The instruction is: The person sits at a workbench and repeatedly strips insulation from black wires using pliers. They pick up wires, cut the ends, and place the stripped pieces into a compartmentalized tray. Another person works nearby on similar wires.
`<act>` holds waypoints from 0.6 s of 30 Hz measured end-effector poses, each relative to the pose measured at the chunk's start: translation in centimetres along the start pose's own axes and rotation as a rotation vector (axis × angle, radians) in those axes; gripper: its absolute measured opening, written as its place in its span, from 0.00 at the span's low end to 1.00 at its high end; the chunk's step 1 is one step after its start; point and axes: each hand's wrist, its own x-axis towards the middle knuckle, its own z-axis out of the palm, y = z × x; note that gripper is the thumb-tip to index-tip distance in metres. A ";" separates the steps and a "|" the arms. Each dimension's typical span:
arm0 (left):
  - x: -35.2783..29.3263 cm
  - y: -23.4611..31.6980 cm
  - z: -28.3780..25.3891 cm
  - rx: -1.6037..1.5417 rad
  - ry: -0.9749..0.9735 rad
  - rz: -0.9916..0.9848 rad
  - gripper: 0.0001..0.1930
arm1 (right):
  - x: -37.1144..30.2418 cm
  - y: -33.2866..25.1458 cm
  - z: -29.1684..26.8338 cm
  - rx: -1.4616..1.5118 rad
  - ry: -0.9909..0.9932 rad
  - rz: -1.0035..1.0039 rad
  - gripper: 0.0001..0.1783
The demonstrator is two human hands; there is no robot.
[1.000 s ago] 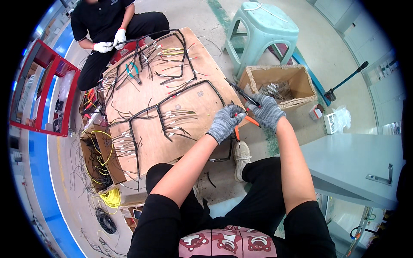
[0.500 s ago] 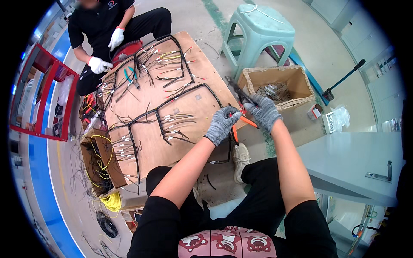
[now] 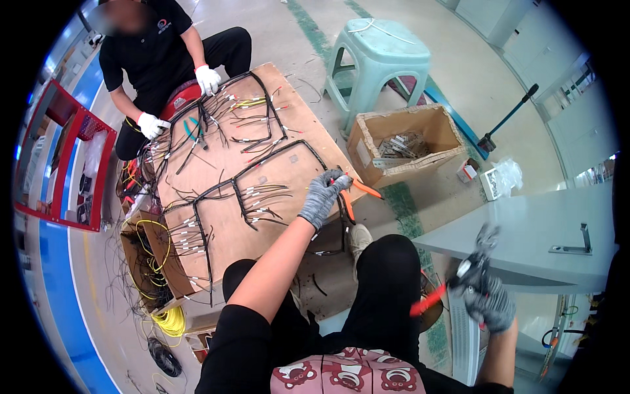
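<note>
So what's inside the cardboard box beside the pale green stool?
A loose pile of grey, metal-looking parts lies in the box; whatever sits beneath the pile is covered.

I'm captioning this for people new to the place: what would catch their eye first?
Probably the branching black wire harnesses on the wooden board, left of centre. Next, the orange-handled tool in the left hand by the board's right edge, and the blurred, red-handled tool in the right hand, lower right. The pale green stool stands at upper right.
</note>
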 end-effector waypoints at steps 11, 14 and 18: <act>-0.8 0.2 -0.7 -0.008 0.045 -0.013 0.05 | -2.1 10.8 8.0 0.468 -0.808 0.337 0.39; -0.7 -0.1 -0.8 -0.032 0.065 0.036 0.06 | -3.5 11.8 10.6 0.575 -0.781 0.358 0.45; -0.7 0.5 -0.4 -0.009 0.067 0.020 0.06 | -3.7 10.3 9.5 0.612 -0.634 0.202 0.43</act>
